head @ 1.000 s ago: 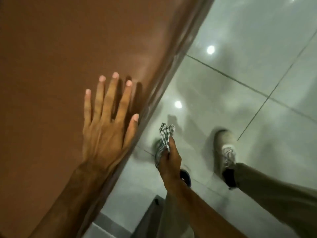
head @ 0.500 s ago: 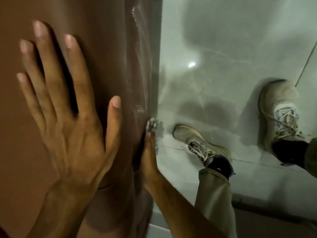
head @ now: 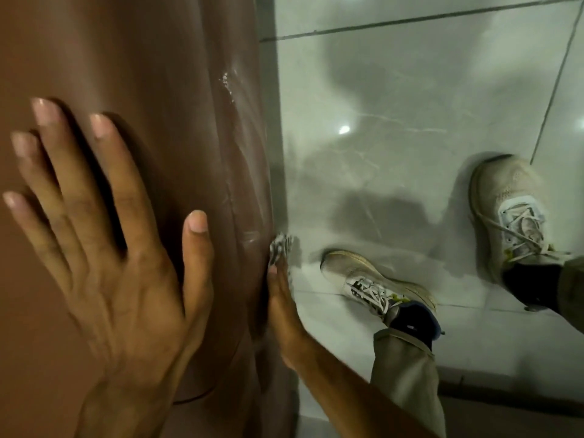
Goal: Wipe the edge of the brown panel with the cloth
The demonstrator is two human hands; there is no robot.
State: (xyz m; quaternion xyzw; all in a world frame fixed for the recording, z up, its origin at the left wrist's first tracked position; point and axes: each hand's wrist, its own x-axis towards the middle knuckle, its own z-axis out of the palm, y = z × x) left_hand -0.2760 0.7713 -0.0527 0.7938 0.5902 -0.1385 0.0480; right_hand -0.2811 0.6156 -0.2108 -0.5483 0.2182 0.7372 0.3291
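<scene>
**Brown panel braced at the left, cloth pressed to its edge**

The brown panel point(head: 132, 58) fills the left half of the view, from about 7 o'clock round to 12 o'clock. Its face is smooth and glossy, covered by a clear film that wrinkles and catches light in pale streaks near the right-hand edge point(head: 264, 184). That edge runs almost straight up and down through the middle of the frame.

At 8 o'clock the left hand point(head: 113, 257) lies flat on the panel face, fingers spread wide and pointing up, thumb out toward the edge; it is open and holds nothing.

Just right of centre, at about 6 o'clock, the right hand point(head: 281, 305) is set side-on against the panel edge. Its fingers are closed on a checked cloth point(head: 279, 248), of which only a small blurred tuft shows above the fingertips, touching the edge.

The right half of the view is a floor point(head: 395, 99) of large pale grey polished tiles with faint marble veining and dark grout lines. A small bright lamp reflection sits at about 2 o'clock, with soft shadows around it.

At 5 o'clock stands a worn pale trainer point(head: 373, 282) with white laces, dark sock and khaki trouser leg point(head: 407, 374). At 3 o'clock stands the second trainer point(head: 508, 213). No readable writing or brand mark shows anywhere.
</scene>
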